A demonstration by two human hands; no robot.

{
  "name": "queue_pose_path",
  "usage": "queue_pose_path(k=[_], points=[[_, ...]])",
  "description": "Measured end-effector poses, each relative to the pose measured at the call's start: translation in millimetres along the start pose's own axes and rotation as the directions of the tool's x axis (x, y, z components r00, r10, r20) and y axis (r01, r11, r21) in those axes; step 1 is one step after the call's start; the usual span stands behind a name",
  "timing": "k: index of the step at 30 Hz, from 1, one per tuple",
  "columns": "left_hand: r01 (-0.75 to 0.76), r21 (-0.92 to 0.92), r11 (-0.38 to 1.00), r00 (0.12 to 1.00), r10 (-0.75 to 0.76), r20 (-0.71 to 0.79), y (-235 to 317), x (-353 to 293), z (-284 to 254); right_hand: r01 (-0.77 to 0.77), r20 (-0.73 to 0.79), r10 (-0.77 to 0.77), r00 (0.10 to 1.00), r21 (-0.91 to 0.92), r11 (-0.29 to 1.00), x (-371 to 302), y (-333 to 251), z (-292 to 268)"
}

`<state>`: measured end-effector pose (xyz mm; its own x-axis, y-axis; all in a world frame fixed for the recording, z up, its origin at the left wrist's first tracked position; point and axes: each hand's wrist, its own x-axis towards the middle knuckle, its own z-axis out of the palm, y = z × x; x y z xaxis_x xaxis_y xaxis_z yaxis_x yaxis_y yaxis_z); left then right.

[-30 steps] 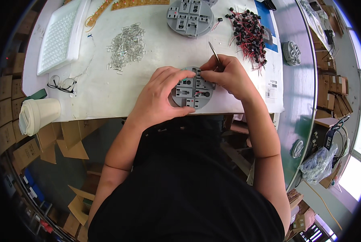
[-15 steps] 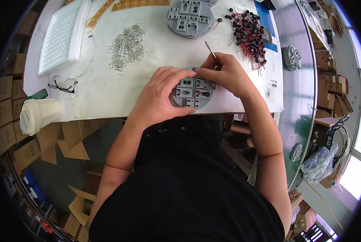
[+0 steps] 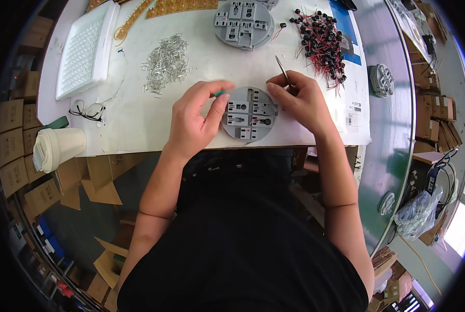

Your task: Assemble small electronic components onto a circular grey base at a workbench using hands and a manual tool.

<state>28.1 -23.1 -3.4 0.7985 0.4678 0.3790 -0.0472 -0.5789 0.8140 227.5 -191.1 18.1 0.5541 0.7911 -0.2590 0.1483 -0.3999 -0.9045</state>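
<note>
Fisheye camera looking down from the wearer's head, facing the table (image 3: 134,119), covering left hand (image 3: 193,115) and right hand (image 3: 301,101) at close range, straight edges bending toward the rim.

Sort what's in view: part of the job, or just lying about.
The job:
slim metal tool, in the right hand
nearest grey disc
black red-wired parts, probably; one seems set in the disc

Apparently lying about:
eyeglasses
beige container
</note>
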Motion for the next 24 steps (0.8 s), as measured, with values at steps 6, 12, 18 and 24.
queue_pose_path(k=[6, 12, 18, 24], points=[[0.093, 0.063, 0.994, 0.978, -0.103, 0.184, 29.3, 26.7, 11.2, -0.051, -0.13, 0.074, 0.989, 0.172, 0.984, -8.1, 11.5, -2.2], [-0.085, 0.263, 0.961, 0.922, -0.024, 0.386, 35.3, 46.5, 16.6, -0.008, -0.14, 0.029, 0.99, 0.148, 0.989, -5.5, 20.9, 0.2], [-0.179, 0.323, 0.929, 0.911, 0.033, 0.411, 40.4, 48.5, 34.1, 0.049, -0.168, -0.022, 0.986, 0.155, 0.987, -0.8, 25.1, 1.3], [-0.166, 0.302, 0.939, 0.904, 0.023, 0.426, 35.5, 55.1, 29.2, 0.382, -0.17, -0.55, 0.818, -0.554, 0.74, 52.9, -16.1, -49.7]])
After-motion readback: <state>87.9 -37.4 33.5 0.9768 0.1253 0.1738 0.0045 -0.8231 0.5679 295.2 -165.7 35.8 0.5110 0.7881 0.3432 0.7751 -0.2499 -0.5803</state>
